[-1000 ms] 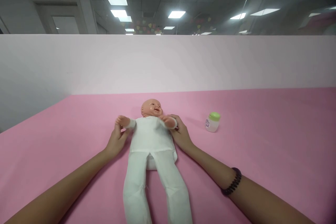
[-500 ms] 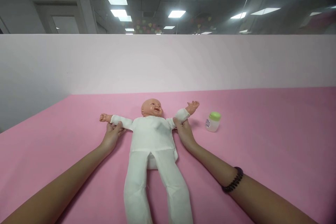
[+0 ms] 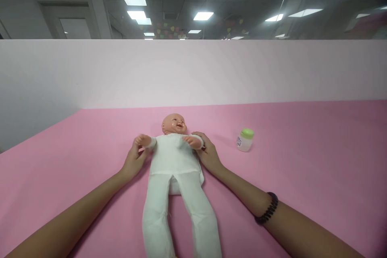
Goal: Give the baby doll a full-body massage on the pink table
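Note:
A baby doll (image 3: 175, 155) with a white cloth body and a hard plastic head lies on its back, legs toward me. My left hand (image 3: 134, 159) is closed round the doll's arm on the left, its fingers partly hidden behind the doll's small hand (image 3: 143, 140). On the other side my right hand (image 3: 209, 153) grips the doll's other arm, thumb and fingers around the sleeve. That arm's plastic hand (image 3: 192, 142) rests over the chest. Both doll arms are bent inward.
A small clear jar with a green lid (image 3: 245, 140) stands on the pink surface (image 3: 296, 161), right of the doll. Behind it rises a white wall panel (image 3: 193, 72). A black coiled band (image 3: 267, 209) circles my right forearm.
The doll's arms were stretched out sideways; now they are folded in toward its body. My hands moved with them, still holding the arms. The jar has stayed put.

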{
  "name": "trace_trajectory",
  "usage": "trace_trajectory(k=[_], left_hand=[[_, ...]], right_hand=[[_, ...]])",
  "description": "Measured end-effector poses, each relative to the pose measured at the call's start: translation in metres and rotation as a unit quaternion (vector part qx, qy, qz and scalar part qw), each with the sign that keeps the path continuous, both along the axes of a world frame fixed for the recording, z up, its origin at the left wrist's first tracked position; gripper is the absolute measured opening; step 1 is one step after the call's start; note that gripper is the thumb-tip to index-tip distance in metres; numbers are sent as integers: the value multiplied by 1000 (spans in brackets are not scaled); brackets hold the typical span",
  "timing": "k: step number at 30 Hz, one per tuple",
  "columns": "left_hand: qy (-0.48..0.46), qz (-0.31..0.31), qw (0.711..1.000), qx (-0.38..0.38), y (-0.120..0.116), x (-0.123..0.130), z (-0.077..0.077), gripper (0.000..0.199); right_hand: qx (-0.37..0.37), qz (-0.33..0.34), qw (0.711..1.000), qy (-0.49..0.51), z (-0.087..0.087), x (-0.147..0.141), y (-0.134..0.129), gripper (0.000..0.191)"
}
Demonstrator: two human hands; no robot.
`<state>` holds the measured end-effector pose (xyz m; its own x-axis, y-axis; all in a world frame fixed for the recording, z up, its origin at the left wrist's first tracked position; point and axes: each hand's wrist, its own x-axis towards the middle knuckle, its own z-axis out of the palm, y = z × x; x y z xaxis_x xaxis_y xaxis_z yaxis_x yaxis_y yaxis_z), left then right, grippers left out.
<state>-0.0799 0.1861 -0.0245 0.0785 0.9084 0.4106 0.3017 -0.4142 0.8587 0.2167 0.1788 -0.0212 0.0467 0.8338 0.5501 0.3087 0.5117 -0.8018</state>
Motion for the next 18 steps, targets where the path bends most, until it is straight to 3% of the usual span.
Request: trace_trajectory(k=[2,4,8,11,14,18], left_hand=[[-126,28,988,-84,9,-3,0,42],[-222,22,963,-154,16,-8,0,36],[-272,-29,943,-190,24,-16,1,29],[-269,-24,946,-180,23,-15,1,32],[-245,7,956,-162,17,-10,1,39],[-97,23,993,-67,6,-4,1,45]], right_hand=[[-77,-30,989,120,2,0,3,28],[-148,-52,960,230,4,2,6,29],[-214,-59,921,320,5,8,10,22],[-220,-62,921,317,6,7,9,21],[-175,-55,945,270,5,3,5,29],[-54,-58,995,63,2,0,-2,30]])
